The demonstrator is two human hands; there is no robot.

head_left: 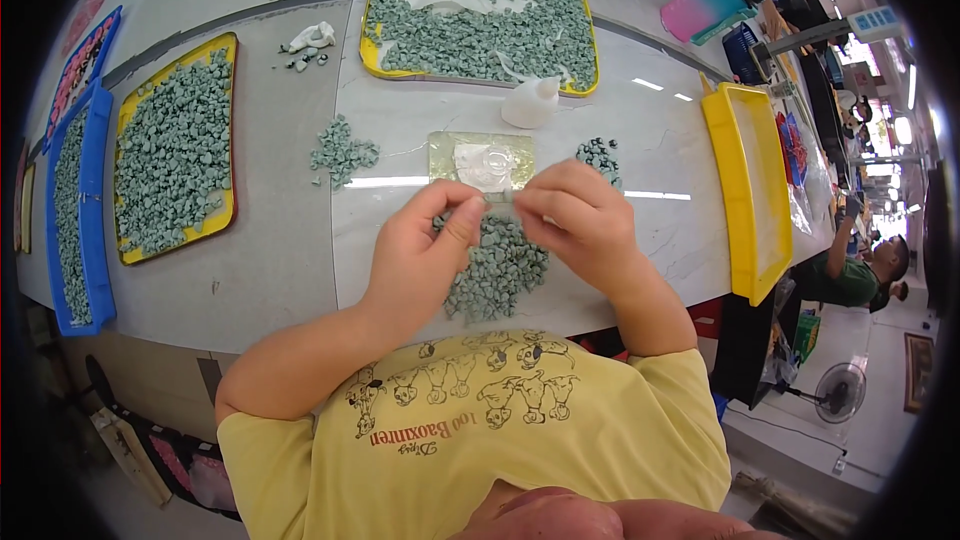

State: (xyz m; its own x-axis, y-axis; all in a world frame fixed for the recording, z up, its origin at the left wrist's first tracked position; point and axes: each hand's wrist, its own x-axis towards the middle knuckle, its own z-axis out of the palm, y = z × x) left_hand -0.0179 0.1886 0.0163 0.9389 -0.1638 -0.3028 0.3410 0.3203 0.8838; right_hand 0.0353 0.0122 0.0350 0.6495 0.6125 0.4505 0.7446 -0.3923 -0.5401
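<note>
My left hand point(425, 240) is closed in a pinch, thumb against forefinger, in front of my chest. Just beside it, my right hand point(582, 218) is pinched too, its fingertips a short gap from the left ones. Whatever sits in the fingertips is too small to make out. Under and between my hands lies a heap of small grey-green moulded pieces point(497, 275). Right beyond my fingertips is a flat yellowish-green pad point(440, 155) with a whitish, wet-looking patch point(485, 165) on it. A white squeeze bottle point(528, 105) with a nozzle stands behind the pad.
Smaller piles of pieces lie left point(343, 152) and right point(598, 155) of the pad. Filled yellow trays stand at the back point(368, 50) and left point(236, 130). A blue bin point(98, 210) is far left, a yellow tray point(742, 190) right, and a bottle point(710, 5) back right.
</note>
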